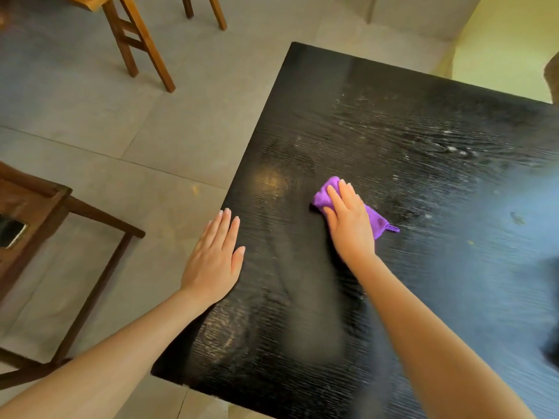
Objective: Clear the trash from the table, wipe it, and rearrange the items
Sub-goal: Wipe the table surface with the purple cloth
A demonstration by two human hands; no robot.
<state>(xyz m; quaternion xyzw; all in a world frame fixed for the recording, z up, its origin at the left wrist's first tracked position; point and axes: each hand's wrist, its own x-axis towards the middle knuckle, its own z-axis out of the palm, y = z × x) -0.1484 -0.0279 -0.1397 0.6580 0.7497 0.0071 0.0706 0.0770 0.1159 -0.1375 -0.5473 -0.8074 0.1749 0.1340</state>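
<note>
Bare forearms reach out: left hand [213, 261] flat on the black table [423, 146], right hand [348, 219] flat on the purple cloth [323, 198]; crumbs may scatter floorward.

Purple cloth [378, 220], black wood-grained table [393, 131], grey floor tiles [75, 101], brown wooden chairs [136, 40]

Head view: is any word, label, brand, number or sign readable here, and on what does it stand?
None readable. The purple cloth under the right hand shows a small tab but no print; the black table bears only smears and grain; the shiny object on the wooden chair at left shows no legible marking.
</note>
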